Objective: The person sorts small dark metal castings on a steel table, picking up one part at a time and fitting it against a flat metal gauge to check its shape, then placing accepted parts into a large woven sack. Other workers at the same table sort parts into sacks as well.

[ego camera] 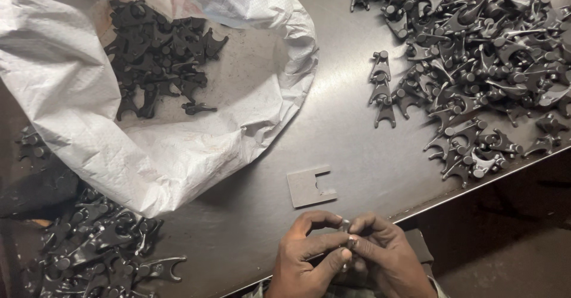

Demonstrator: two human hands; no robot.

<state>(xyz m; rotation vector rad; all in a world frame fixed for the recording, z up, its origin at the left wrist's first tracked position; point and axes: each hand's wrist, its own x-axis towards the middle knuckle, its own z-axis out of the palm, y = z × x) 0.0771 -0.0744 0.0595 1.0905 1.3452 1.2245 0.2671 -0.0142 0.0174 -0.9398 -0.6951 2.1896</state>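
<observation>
My left hand [306,253] and my right hand [383,253] meet at the near edge of the metal table [333,125], fingertips pinched together on a small metal piece [348,238] that is mostly hidden between them. Just beyond my hands a flat grey notched plate [309,187] lies on the table. A big heap of dark fork-shaped metal parts [476,54] covers the far right. An open white woven sack [178,137] on the left holds more of the same parts [157,54].
Another pile of dark fork parts [101,250] lies at the near left, below the sack. A short row of parts [382,90] stands apart from the big heap. The table's edge [476,185] runs diagonally at the right, with dark floor beyond.
</observation>
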